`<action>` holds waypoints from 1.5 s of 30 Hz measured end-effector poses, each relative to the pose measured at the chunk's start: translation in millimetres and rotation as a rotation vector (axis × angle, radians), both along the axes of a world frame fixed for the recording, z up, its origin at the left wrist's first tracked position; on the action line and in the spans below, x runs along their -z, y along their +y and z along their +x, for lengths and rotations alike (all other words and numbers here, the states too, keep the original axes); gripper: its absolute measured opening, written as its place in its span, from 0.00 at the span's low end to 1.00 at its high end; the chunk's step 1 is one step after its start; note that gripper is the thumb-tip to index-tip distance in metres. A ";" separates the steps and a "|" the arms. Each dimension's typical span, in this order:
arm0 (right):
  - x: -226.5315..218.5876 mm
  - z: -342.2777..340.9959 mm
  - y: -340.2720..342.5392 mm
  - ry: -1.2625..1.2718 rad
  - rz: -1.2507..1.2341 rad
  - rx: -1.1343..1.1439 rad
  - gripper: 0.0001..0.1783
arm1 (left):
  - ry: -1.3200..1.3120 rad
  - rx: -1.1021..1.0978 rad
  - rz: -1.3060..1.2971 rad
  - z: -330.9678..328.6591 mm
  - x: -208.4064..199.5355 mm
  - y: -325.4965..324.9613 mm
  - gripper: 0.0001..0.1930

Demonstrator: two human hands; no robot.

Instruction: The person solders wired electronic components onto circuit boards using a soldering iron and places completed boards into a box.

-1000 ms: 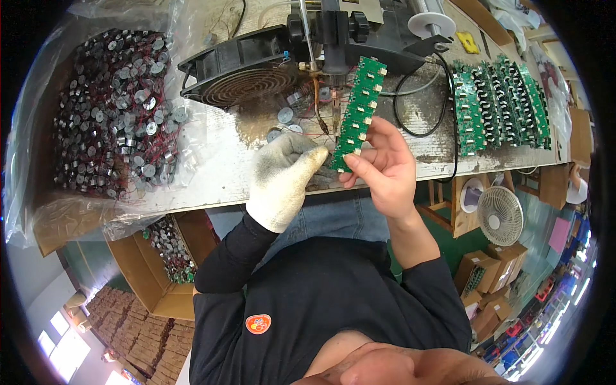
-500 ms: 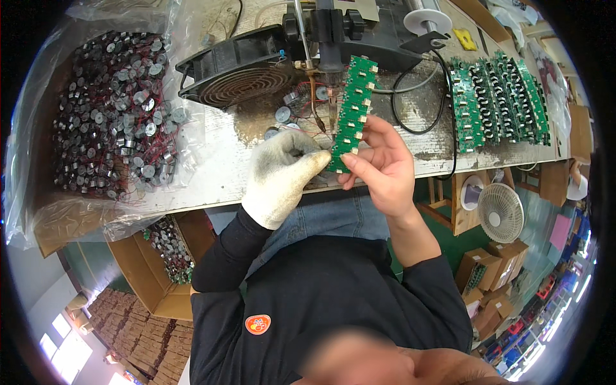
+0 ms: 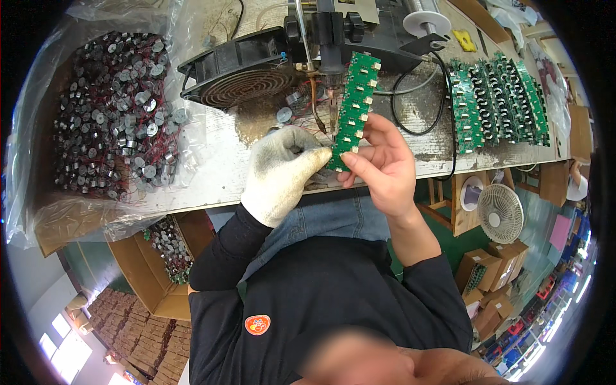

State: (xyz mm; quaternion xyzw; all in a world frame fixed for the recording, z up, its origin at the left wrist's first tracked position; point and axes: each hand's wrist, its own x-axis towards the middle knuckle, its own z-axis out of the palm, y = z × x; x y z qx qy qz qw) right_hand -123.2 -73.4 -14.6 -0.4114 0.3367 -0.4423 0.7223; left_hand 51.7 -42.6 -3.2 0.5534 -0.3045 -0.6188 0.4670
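A long green circuit board (image 3: pixel 355 110) with a row of white connectors stands tilted in front of the soldering rig. Its lower end is pinched between the thumb and fingers of my bare right hand (image 3: pixel 382 160). My left hand (image 3: pixel 280 168), in a whitish work glove, is closed with its thumb and fingertip at the board's lower left edge. What the glove pinches there is too small to make out. Just beyond the glove, a thin metal soldering tip (image 3: pixel 319 120) points down close to the board. A few small round motors (image 3: pixel 284 115) with red wires lie behind the glove.
A plastic-lined box of small wired motors (image 3: pixel 115 122) is on the left. A black fan (image 3: pixel 240 80) and a white solder spool (image 3: pixel 420 22) are at the back. Rows of green boards (image 3: pixel 500 102) lie on the right beside a black cable (image 3: pixel 454 128). An open carton (image 3: pixel 151 276) sits below the table.
The board has shifted very slightly up and to the left between my hands. Both hands keep nearly the same place and grip.
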 end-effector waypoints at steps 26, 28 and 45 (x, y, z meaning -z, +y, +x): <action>14.6 -3.6 2.2 0.144 -0.091 0.135 0.28 | -0.836 -0.709 -0.698 89.7 7.8 49.3 0.15; 17.3 -1.2 1.7 0.132 -0.097 0.121 0.28 | -0.860 -0.967 -0.719 116.5 -4.3 58.6 0.10; 16.7 3.7 1.6 0.143 -0.117 0.129 0.26 | -1.221 -1.094 -0.408 209.6 7.9 45.8 0.13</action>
